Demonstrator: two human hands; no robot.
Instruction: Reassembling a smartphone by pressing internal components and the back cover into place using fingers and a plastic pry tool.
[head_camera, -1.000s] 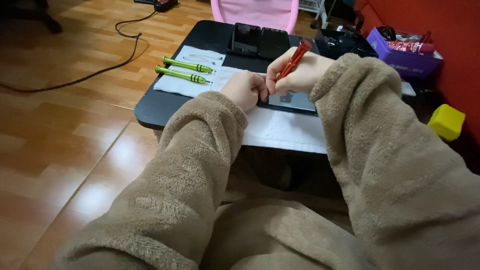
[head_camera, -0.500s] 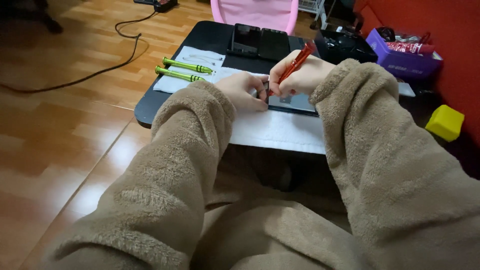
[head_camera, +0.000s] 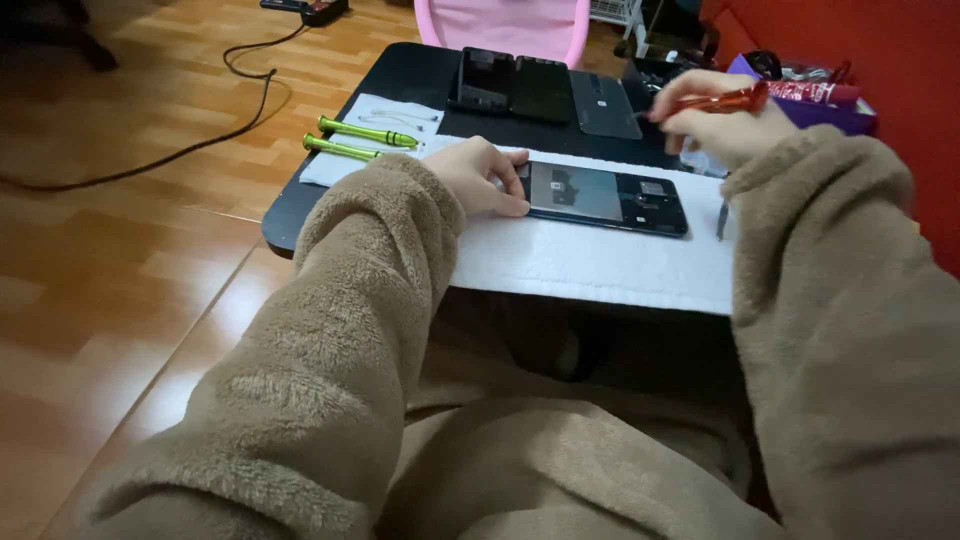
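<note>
An opened dark phone (head_camera: 610, 197) lies back-up on a white cloth (head_camera: 590, 265) across a small black table (head_camera: 400, 90). My left hand (head_camera: 480, 175) rests on the phone's left end and holds it down. My right hand (head_camera: 715, 118) is raised to the right of the phone and is shut on a red screwdriver (head_camera: 712, 102), which lies nearly level and points left. Both arms wear fuzzy tan sleeves.
Two green screwdrivers (head_camera: 360, 140) lie on a white cloth at the table's left. Dark phones or panels (head_camera: 545, 90) sit at the back. A thin dark tool (head_camera: 721, 222) lies right of the phone. A purple box (head_camera: 820, 100), pink chair (head_camera: 510, 25), floor cable (head_camera: 190, 145).
My right hand has lifted the red screwdriver off the phone and moved right. The phone is now uncovered. My left hand stays at its left end.
</note>
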